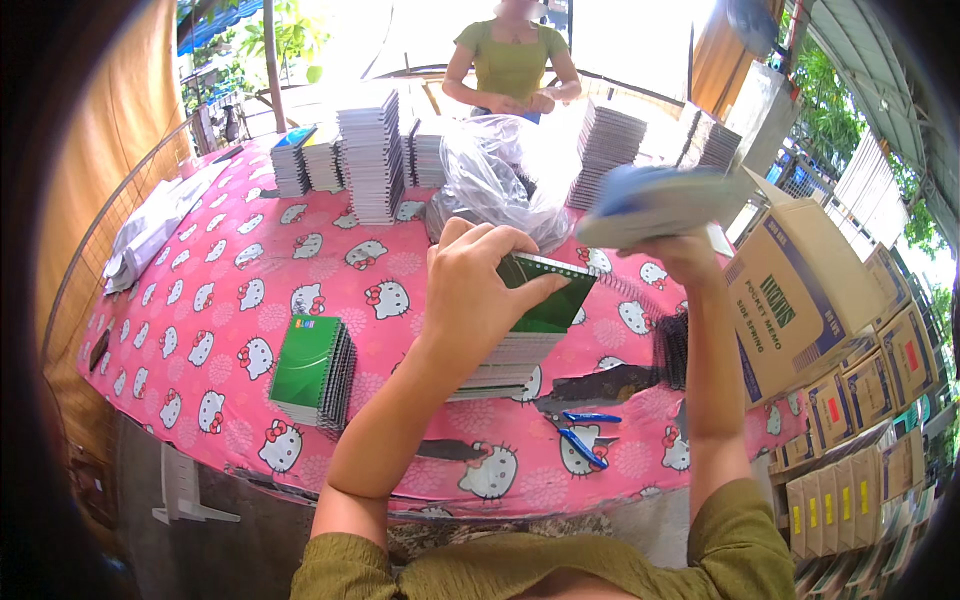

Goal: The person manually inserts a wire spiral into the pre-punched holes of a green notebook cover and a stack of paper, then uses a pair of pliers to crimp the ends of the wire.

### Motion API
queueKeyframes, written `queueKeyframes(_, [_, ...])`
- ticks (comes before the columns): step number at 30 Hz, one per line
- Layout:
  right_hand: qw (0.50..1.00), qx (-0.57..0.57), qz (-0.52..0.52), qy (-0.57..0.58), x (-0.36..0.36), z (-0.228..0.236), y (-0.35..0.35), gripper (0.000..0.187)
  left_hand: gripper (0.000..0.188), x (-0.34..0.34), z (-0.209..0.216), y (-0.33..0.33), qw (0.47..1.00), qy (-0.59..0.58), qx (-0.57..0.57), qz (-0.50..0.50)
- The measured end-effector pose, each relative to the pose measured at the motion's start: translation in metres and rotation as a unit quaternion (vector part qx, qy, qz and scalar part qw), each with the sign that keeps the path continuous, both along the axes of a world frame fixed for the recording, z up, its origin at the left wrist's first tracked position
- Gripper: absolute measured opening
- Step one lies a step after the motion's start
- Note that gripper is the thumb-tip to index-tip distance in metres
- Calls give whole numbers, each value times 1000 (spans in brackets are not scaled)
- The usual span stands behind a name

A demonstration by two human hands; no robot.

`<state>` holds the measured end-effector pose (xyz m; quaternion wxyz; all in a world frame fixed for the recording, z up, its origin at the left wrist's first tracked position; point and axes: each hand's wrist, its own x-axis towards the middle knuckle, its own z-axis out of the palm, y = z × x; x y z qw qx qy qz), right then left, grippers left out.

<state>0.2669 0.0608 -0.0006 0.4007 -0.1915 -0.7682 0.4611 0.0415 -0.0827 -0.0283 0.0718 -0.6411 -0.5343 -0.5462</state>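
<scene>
Left hand: closed in a pinch, thumb on the cover, fingers behind; likely keeps the punched edge steady and exposed.
Green pad: upper edge in that pinch, above the pale page stack, which probably props it.
Wire coil: trails from the pad's right corner; threading unclear.
Right hand: raised, curled under a blurred blue-and-pale object, apparently gripping it; finger detail lost.
Blue-handled pliers: on the pink cloth, near, perhaps for easy reach.
Green notebooks: stacked left, seemingly kept apart.
</scene>
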Motion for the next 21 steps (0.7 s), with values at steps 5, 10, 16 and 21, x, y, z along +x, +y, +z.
queueKeyframes(5, [957,189,-38,-219,-5,6,-9,42,34,2,3,-7,999,-15,-43,-13])
queueKeyframes(10, [981,110,-25,-155,-11,2,-8,43,43,3,8,-6,997,-52,-51,-27])
queueKeyframes(16, [995,85,46,-36,-19,3,-15,34,47,-14,-5,-4,999,-22,45,15])
queueKeyframes(21, [998,-42,37,-4,-38,9,-15,38,50,-19,-12,-12,970,-230,-51,-54])
